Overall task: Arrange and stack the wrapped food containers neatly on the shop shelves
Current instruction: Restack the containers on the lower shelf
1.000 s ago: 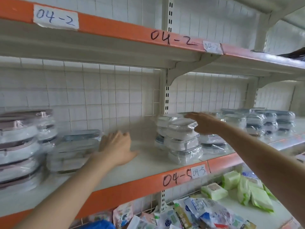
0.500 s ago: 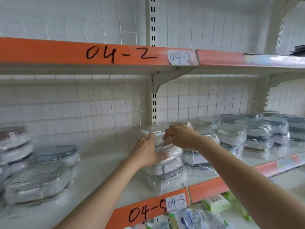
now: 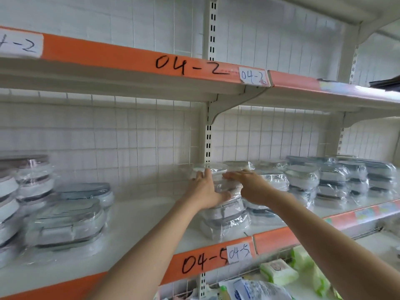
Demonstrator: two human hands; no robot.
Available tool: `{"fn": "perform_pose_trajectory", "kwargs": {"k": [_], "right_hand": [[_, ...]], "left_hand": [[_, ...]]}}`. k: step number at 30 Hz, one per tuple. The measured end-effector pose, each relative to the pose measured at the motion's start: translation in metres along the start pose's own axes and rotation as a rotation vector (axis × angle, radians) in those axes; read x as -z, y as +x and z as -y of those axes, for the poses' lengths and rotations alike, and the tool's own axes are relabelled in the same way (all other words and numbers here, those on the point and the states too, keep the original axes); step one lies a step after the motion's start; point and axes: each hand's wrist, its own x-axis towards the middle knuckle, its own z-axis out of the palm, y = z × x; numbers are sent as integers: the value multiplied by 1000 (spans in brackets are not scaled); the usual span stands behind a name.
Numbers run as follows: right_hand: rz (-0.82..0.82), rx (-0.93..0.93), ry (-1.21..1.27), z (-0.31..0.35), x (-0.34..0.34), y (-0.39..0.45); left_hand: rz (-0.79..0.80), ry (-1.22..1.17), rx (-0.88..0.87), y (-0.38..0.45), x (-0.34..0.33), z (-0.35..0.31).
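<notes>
Packets of wipes (image 3: 279, 271) lie on the lower shelf nearest the camera, under an orange edge strip marked "04-5" (image 3: 239, 252). Above it, two bare forearms reach to a stack of wrapped food containers (image 3: 225, 215) on the middle shelf (image 3: 138, 224) by the slotted upright (image 3: 208, 137): the left hand (image 3: 207, 191) cups its left side, fingers spread; the right hand (image 3: 251, 185) lies flat, fingers extended, on top. More wrapped stacks (image 3: 337, 180) stand to the right, others (image 3: 65, 215) to the left.
</notes>
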Motion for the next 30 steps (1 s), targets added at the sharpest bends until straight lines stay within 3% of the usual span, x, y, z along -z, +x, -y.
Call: {"fn": "perform_pose_trajectory", "kwargs": {"k": [9, 13, 15, 18, 22, 30], "right_hand": [[134, -28, 166, 11, 11, 0], [390, 6, 197, 21, 9, 9], [475, 37, 84, 27, 0, 13], [457, 57, -201, 28, -8, 20], [437, 59, -373, 26, -8, 26], [561, 33, -284, 31, -16, 31]], "left_hand": [[-260, -195, 67, -22, 49, 22], [-253, -196, 95, -41, 94, 56], [-255, -178, 131, -52, 108, 74], [-238, -185, 176, -69, 119, 100], [-255, -186, 207, -94, 133, 125], [-300, -157, 308, -148, 186, 178]]}}
